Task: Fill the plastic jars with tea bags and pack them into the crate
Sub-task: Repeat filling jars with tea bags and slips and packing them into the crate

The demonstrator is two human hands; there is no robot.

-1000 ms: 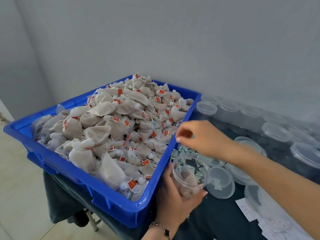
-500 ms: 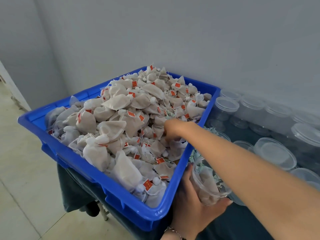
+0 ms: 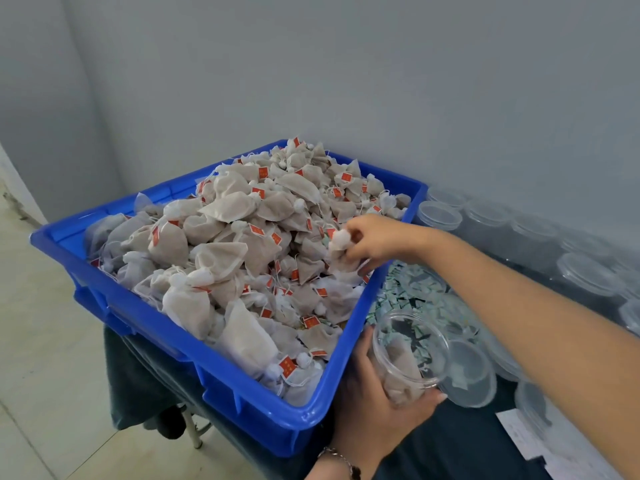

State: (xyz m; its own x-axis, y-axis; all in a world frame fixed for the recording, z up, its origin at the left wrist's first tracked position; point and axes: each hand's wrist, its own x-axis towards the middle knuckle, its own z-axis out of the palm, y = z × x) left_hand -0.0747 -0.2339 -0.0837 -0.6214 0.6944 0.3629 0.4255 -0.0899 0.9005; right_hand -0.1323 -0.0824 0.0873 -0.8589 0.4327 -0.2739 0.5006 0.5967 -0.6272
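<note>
A blue crate (image 3: pixel 225 382) is heaped with beige tea bags (image 3: pixel 235 251) that carry red tags. My right hand (image 3: pixel 372 242) reaches over the crate's right side and pinches one tea bag (image 3: pixel 340 244), lifted a little above the heap. My left hand (image 3: pixel 372 407) grips an open clear plastic jar (image 3: pixel 408 355) just outside the crate's right wall. The jar tilts toward the crate and holds a few tea bags at its bottom.
Several clear jars with lids (image 3: pixel 440 216) stand along the wall to the right of the crate. A loose lid (image 3: pixel 471 375) lies beside the held jar. Small green-and-white packets (image 3: pixel 412 292) are scattered on the dark table. White papers (image 3: pixel 540 441) lie at the lower right.
My right hand went from above the jar into the crate, closed on a tea bag and has raised it off the heap. The left hand keeps hold of the jar.
</note>
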